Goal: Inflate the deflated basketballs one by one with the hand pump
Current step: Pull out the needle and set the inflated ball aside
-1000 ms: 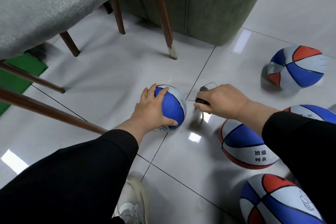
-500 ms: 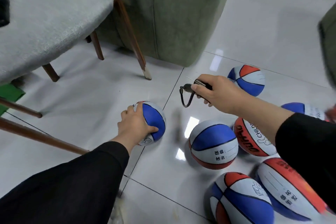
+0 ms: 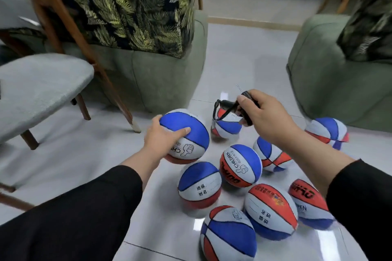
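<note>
Basketballs are crowding the tile floor (image 3: 63,154) front-right: a cluster of balls (image 3: 240,165) is sitting touching or just beside each other, with one more ball (image 3: 327,132) lying apart by the right green sofa (image 3: 331,82). Grey chair (image 3: 38,91) and its slanted wooden leg (image 3: 114,93) are blocking the left, and the left green sofa (image 3: 157,78) is closing off the back. Open floor is running left of the ball cluster and up the lane between the two sofas.

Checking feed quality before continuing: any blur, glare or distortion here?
Head view: motion blur smears the top right corner and the far-right basketball; bright glare patches on the floor tiles; wide-angle bending at the edges; hands and the centre balls stay fairly sharp.
</note>
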`<action>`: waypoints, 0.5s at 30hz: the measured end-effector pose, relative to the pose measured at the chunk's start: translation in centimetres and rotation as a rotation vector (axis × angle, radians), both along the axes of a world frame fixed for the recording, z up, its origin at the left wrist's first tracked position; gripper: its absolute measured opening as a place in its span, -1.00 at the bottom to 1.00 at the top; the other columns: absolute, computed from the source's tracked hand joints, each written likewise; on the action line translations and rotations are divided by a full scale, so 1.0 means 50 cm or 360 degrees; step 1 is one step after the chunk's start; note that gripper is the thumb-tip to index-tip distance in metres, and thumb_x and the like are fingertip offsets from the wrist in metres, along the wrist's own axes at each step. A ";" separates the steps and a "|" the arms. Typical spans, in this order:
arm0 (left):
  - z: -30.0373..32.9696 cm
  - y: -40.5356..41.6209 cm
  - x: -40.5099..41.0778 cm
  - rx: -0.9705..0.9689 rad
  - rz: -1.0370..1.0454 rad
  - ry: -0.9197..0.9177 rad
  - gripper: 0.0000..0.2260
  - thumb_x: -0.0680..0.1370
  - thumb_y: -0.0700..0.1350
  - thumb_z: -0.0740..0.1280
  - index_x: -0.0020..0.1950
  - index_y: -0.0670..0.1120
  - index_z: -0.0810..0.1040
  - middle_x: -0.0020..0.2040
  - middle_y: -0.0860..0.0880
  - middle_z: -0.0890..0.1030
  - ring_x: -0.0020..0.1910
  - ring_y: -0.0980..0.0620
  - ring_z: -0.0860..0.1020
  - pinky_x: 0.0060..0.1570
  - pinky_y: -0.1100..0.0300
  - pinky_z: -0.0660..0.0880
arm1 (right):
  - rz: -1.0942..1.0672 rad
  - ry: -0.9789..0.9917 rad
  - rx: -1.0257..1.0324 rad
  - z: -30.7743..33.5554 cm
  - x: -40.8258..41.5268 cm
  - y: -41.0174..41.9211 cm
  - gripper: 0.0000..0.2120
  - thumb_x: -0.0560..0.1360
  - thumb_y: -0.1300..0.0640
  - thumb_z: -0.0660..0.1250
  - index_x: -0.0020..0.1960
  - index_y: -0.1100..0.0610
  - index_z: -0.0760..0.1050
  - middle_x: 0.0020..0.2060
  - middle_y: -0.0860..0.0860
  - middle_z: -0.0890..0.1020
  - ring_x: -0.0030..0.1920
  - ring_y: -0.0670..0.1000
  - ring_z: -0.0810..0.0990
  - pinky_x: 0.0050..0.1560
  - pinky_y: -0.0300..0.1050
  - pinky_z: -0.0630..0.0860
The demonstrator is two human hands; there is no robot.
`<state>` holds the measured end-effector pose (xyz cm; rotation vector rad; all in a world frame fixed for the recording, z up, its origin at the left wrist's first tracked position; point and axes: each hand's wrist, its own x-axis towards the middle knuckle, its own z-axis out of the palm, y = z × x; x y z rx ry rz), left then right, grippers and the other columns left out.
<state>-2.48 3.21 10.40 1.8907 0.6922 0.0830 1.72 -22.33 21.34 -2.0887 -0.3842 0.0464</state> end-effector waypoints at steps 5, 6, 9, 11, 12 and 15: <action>0.025 -0.106 -0.020 -0.0640 0.0118 0.0021 -0.36 0.46 0.19 0.55 0.40 0.14 0.29 0.16 0.06 0.58 -0.02 0.03 0.62 -0.24 0.11 0.50 | -0.0036 0.0015 -0.0015 -0.002 -0.021 -0.070 -0.73 0.66 -0.07 0.23 -0.06 0.10 0.51 -0.17 0.02 0.66 -0.17 0.09 0.70 -0.01 0.11 0.64; 0.027 -0.121 -0.019 -0.0676 0.0125 0.0019 -0.36 0.45 0.20 0.55 0.40 0.14 0.31 0.16 0.05 0.60 -0.01 0.01 0.63 -0.24 0.11 0.50 | -0.0062 0.0003 -0.0006 -0.001 -0.021 -0.082 -0.74 0.67 -0.05 0.23 -0.05 0.12 0.51 -0.16 0.03 0.66 -0.13 0.09 0.69 -0.08 -0.04 0.64; 0.029 -0.157 0.002 -0.0725 0.0146 -0.0013 -0.32 0.42 0.22 0.57 0.43 0.15 0.32 0.19 0.02 0.62 0.02 -0.02 0.66 -0.24 0.11 0.53 | -0.0165 -0.0043 0.0049 0.009 -0.008 -0.110 -0.74 0.68 -0.03 0.23 -0.03 0.14 0.51 -0.13 0.07 0.67 -0.11 0.10 0.69 -0.15 -0.17 0.61; 0.026 -0.178 0.026 -0.0735 0.0155 -0.0027 -0.30 0.43 0.20 0.57 0.45 0.12 0.32 0.20 0.01 0.61 0.00 0.00 0.66 -0.27 0.13 0.53 | -0.0244 -0.0080 0.0088 0.015 0.008 -0.125 -0.73 0.67 -0.05 0.22 -0.04 0.11 0.52 -0.14 0.06 0.67 -0.17 0.05 0.70 0.02 0.11 0.63; 0.025 -0.187 0.040 -0.0729 0.0154 -0.0035 -0.29 0.43 0.19 0.57 0.47 0.10 0.31 0.20 0.00 0.61 -0.02 0.01 0.65 -0.29 0.14 0.52 | -0.0276 -0.0089 0.0118 0.018 0.017 -0.131 -0.73 0.67 -0.06 0.22 -0.04 0.11 0.52 -0.14 0.05 0.67 -0.18 0.03 0.70 0.05 0.17 0.62; 0.014 -0.217 0.098 -0.0717 0.0118 -0.0044 -0.27 0.46 0.18 0.56 0.51 0.08 0.28 0.18 0.03 0.59 -0.04 0.04 0.63 -0.29 0.15 0.49 | -0.0330 -0.0111 0.0165 0.010 0.048 -0.151 -0.70 0.68 -0.06 0.21 -0.03 0.16 0.50 -0.13 0.06 0.66 -0.16 0.04 0.69 0.06 0.20 0.60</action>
